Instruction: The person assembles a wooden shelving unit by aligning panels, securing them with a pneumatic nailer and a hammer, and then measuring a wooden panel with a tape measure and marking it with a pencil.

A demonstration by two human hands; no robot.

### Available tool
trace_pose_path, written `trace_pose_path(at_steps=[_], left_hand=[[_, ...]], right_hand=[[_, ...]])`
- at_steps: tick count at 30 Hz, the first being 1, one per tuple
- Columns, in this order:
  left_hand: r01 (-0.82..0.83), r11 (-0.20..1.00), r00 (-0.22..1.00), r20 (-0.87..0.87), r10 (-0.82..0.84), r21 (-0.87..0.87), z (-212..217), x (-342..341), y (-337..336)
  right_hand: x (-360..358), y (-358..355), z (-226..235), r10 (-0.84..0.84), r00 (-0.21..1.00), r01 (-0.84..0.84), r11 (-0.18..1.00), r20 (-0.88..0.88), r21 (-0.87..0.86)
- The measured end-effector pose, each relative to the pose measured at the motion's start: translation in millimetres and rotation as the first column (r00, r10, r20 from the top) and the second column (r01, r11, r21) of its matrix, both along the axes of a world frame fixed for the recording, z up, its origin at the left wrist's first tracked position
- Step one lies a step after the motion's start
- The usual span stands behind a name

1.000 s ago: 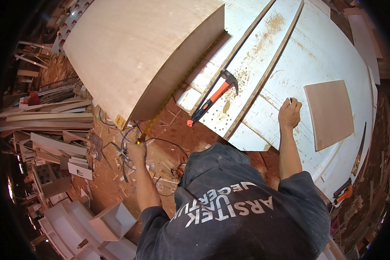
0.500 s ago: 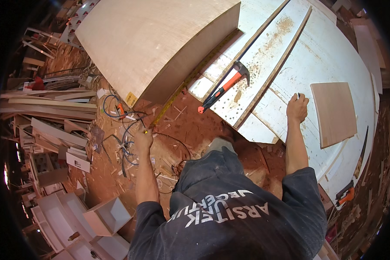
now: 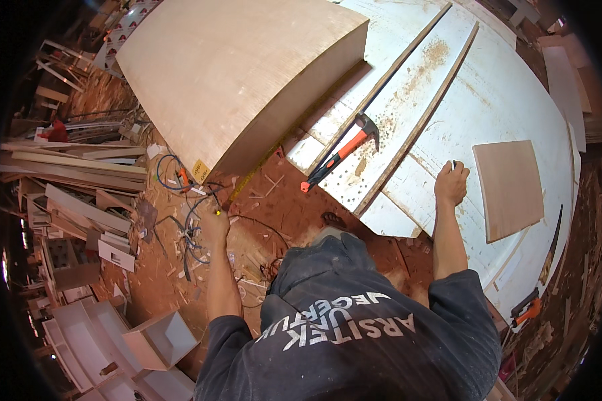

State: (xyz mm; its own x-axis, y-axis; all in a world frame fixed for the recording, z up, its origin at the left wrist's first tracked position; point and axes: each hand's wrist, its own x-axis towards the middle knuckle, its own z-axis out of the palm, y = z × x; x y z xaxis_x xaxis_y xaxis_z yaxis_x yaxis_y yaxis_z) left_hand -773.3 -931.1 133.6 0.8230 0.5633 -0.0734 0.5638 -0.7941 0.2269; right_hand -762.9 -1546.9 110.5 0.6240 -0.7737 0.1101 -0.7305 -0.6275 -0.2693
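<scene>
The right hand [image 3: 451, 185] rests on the white panel [image 3: 515, 93], its grip closed round a small dark pencil-like stick [image 3: 454, 163] poking up past the knuckles. The left hand [image 3: 215, 220] reaches down to the sawdust floor [image 3: 281, 207] at a yellow tape measure [image 3: 251, 179] (whether that grip is closed on it, I cannot tell). The tape's long axis runs from this hand up-right along the curved plywood sheet [image 3: 241, 73]. The orange-handled hammer [image 3: 341, 152] lies between the hands, nearer the right, slanting likewise. A small yellow square label [image 3: 201, 170] sits at the plywood's lower corner; a tan board [image 3: 512, 188] lies just right of the right hand.
</scene>
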Motion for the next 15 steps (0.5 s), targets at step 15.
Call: trace_pose_path(at_steps=[15], left_hand=[[0.056,0.998,0.995,0.087,-0.053,-0.031,5.0,4.4,-19.4]], right_hand=[[1.1,-4.5,-6.5,0.017,1.0,-0.016,0.999,0.013,-0.03]])
